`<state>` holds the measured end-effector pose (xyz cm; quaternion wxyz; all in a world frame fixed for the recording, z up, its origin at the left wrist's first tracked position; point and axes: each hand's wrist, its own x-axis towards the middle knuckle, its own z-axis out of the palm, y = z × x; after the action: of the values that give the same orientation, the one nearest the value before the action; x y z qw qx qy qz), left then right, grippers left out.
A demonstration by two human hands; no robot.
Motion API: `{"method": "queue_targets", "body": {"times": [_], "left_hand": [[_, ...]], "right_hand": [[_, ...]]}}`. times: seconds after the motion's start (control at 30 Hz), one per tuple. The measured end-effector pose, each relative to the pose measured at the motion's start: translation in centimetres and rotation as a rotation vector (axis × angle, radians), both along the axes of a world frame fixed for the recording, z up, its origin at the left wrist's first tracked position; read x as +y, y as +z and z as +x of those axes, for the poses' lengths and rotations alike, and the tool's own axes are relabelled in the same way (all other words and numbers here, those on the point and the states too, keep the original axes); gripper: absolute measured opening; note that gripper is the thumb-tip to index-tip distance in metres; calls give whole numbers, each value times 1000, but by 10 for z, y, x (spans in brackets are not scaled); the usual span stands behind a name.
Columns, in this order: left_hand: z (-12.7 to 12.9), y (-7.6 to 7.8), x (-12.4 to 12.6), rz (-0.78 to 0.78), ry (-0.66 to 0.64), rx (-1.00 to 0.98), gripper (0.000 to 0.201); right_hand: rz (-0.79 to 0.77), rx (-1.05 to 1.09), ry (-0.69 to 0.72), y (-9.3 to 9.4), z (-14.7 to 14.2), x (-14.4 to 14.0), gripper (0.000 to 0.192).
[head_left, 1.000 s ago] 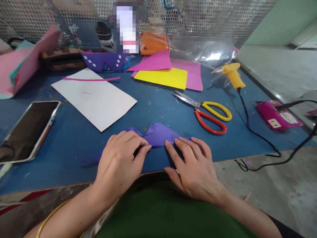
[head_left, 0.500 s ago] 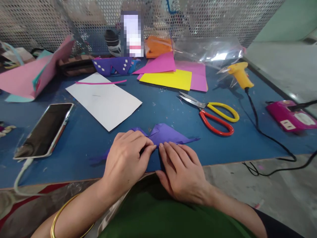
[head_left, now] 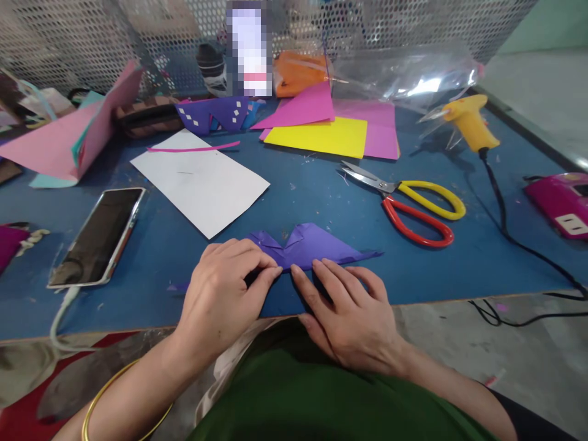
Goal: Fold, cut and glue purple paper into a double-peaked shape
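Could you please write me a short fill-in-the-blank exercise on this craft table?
1. Both hands, left hand and right hand, press on folded ____ paper.
2. The scissors have one red handle and one ____ handle.
3. The phone lies left of the ____ sheet.

Missing words: purple; yellow; white

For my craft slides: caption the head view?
Both hands, left hand and right hand, press folded purple paper beside scissors.

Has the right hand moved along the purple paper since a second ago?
Yes. The right hand slid left along the purple folded paper, toward the left hand.
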<state>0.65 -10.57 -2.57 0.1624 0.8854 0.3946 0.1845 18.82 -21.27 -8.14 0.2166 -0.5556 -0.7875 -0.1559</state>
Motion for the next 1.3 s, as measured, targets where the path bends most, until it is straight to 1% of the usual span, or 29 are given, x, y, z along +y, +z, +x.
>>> {"method": "queue_targets", "body": {"times": [0.1,0.17,0.37,0.53,0.67,0.8,1.07,1.3], "left_hand": [[1,2,5,-63,3,32,21],[2,4,8,-74,13,62,21],[-2,6,9,-22,20,94,22],[-5,6,11,-86,-26,71,19],[-3,6,14,-73,-41,79,19],[-4,6,13,-59,-44,79,19],[-20,7,9,-53,37,55,20],[-20,9,14,-91,35,83,21]], "right_hand": [[-20,6,-4,2,-1,1,50],[-25,8,-6,3,-2,2,49],[-27,15,-11,3,-4,3,49],[9,34,34,2,-10,2,46],[8,36,58,2,-18,6,47],[43,46,71,2,-24,9,46],[67,50,73,0,-21,11,44],[56,61,70,1,-21,11,43]]}}
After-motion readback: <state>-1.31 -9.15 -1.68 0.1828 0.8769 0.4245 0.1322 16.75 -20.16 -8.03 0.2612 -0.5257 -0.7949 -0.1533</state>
